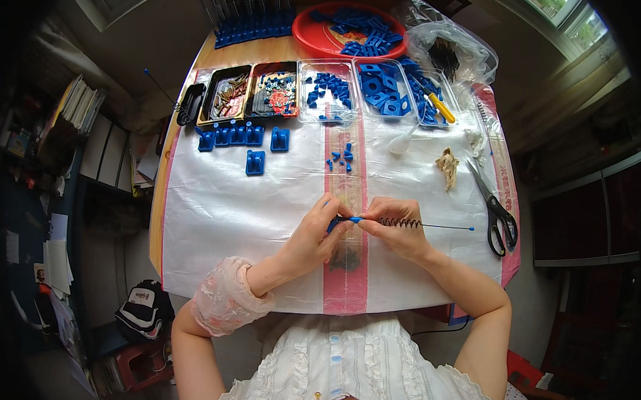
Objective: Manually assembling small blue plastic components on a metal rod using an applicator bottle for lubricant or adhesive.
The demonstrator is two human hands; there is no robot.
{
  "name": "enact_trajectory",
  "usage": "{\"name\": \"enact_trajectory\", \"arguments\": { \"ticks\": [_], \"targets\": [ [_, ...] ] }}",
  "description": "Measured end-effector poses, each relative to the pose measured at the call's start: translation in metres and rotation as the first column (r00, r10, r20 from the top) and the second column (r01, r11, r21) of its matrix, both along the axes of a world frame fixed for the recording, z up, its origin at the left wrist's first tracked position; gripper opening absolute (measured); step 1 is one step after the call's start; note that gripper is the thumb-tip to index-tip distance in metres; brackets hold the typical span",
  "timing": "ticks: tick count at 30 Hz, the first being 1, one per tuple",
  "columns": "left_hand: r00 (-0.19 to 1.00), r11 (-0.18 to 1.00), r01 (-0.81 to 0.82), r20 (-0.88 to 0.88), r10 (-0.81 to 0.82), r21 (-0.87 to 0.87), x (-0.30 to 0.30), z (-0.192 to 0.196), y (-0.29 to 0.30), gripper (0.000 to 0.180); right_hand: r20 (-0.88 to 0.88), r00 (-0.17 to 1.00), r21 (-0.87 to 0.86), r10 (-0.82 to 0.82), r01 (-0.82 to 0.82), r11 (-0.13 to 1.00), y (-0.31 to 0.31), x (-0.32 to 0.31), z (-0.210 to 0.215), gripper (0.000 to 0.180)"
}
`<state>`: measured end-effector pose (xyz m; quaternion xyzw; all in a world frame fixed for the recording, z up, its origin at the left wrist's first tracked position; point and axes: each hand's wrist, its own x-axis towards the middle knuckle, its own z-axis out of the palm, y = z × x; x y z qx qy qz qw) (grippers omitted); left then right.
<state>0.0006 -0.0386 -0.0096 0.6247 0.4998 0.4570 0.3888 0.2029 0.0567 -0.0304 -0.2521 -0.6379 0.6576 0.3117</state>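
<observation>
Over the middle of the table my two hands meet at a small blue plastic piece (pixel 354 219). The fingers of my left hand (pixel 308 232) are closed on a blue plastic part, mostly covered by the fingertips. My right hand (pixel 399 230) pinches the end of a thin black rod with a coil spring (pixel 405 223) around it; the rod points right and ends in a blue tip. How the pieces join is hidden by the fingers. Small loose blue pieces (pixel 348 157) lie just beyond my hands. Farther left sit several blue blocks (pixel 255 163).
Across the back stand a tray of screws (pixel 205 113), a tray of small metal parts (pixel 249 113) and clear boxes of blue pieces (pixel 329 93). Behind them is a red basin (pixel 299 34). Black-handled scissors (pixel 502 226) and a crumpled brownish scrap (pixel 448 168) lie right.
</observation>
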Motion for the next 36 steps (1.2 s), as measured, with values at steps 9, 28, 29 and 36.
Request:
{"name": "enact_trajectory", "arguments": {
  "ticks": [9, 28, 29, 36],
  "targets": [
    [0.999, 1.0, -0.012, -0.033, 0.012, 0.009, 0.0, -0.001, -0.001, 0.013, -0.025, 1.0, 0.003, 0.008, -0.008, 1.0, 0.0, 0.0, -0.001, 0.004],
    [1.0, 0.996, 0.0, -0.014, -0.001, -0.085, 0.001, 0.006, -0.002, 0.012, -0.021, 1.0, -0.011, 0.005, -0.005, 1.0, -0.001, -0.001, 0.001, 0.004],
    [1.0, 0.989, 0.009, 0.021, -0.006, -0.147, 0.002, 0.008, -0.003, 0.012, -0.019, 1.0, -0.007, 0.007, -0.007, 1.0, -0.001, 0.0, 0.002, 0.004],
    [1.0, 0.999, -0.004, -0.021, 0.003, -0.053, 0.002, 0.001, -0.003, 0.012, -0.015, 1.0, 0.008, 0.006, -0.005, 1.0, -0.001, 0.0, 0.001, 0.004]
  ]
}}
